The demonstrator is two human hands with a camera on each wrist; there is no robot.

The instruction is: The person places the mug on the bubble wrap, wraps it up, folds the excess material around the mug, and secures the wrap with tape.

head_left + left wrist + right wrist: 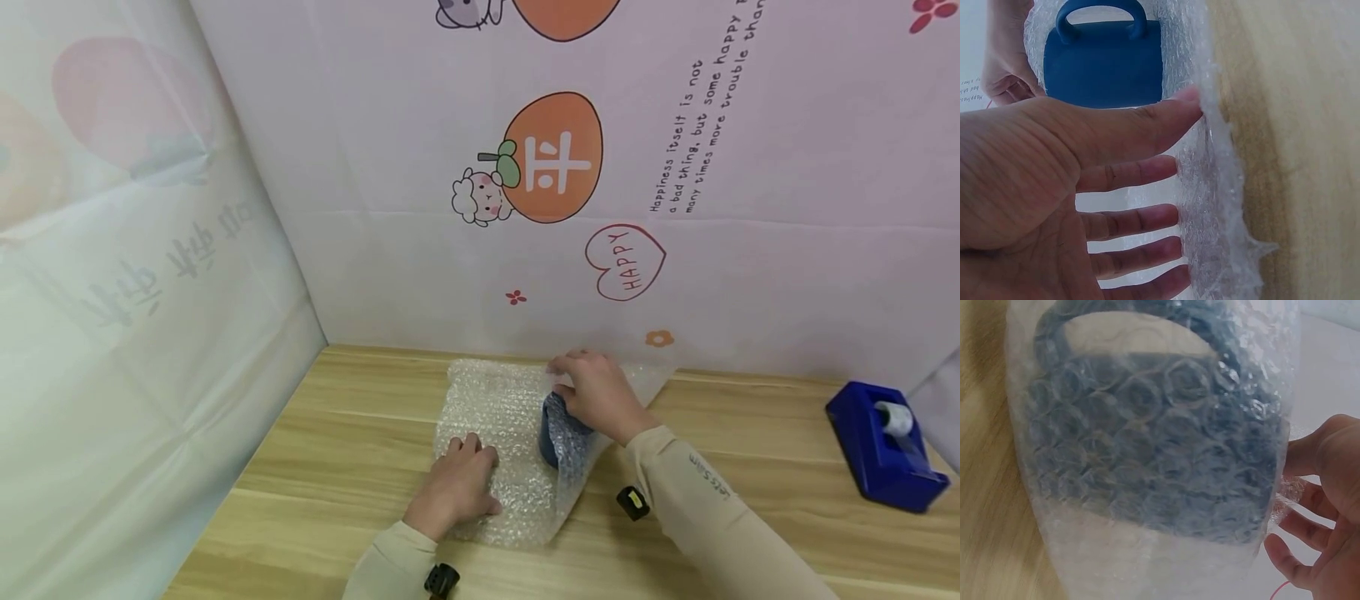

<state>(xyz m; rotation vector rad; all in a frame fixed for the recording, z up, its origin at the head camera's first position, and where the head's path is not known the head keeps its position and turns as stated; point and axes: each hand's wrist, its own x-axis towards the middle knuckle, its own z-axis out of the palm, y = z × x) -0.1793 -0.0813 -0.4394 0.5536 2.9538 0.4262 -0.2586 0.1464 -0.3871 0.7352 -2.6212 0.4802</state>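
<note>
A blue mug (1107, 65) lies on its side on a sheet of bubble wrap (502, 408); its handle shows in the left wrist view. One side of the sheet is folded over the mug, which looks hazy through the bubbles in the right wrist view. My right hand (600, 396) grips the folded wrap at the mug's far end, some of it crumpled between the fingers. My left hand (459, 483) rests on the flat part of the sheet left of the mug, fingers spread and thumb at the near edge.
A blue tape dispenser (885, 446) with a roll in it stands at the right of the wooden table (315, 467). A printed white cloth (375, 167) hangs behind, close to the sheet's far edge, and another pale cloth hangs at the left.
</note>
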